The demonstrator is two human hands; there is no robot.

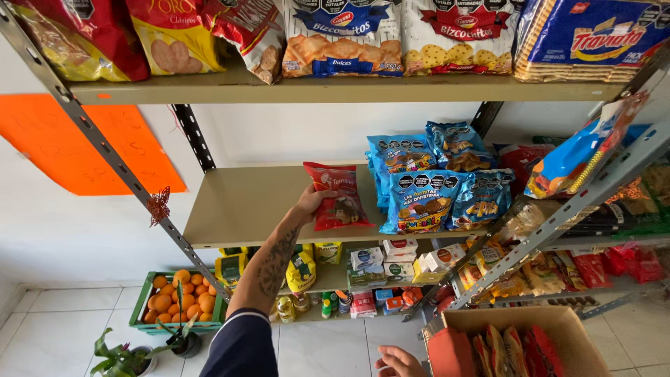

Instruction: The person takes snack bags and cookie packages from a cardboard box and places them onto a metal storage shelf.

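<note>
A red snack bag (340, 197) is held upright on the middle shelf (244, 206) of a metal rack, its base resting on the shelf board near the front edge. The bag is grasped at its left edge by the left hand (310, 202), whose grip is clenched on the packet, with the tattooed forearm reaching up from the lower middle of the view and a dark sleeve seen at the elbow. Just to the right of the red bag, a cluster of blue cookie bags (436, 181) is stacked on the same shelf, the nearest one close beside the red bag; whether they touch cannot be told. The left half of the shelf is seen as bare board. The right hand (399, 361) is seen low at the bottom edge, fingers spread and released, holding nothing, just left of an open cardboard box (558, 328) in which several red and orange packets stand on edge. On the top shelf, far above, a row of biscuit and cracker packs (342, 38) is set out. Below the middle shelf, small boxes and bottles are lined up. On the tiled floor at the left, a green crate of oranges (183, 297) is placed, with 2 small potted plants (129, 356) near it. An orange paper sheet (77, 146) is fixed to the white wall at the left.
</note>
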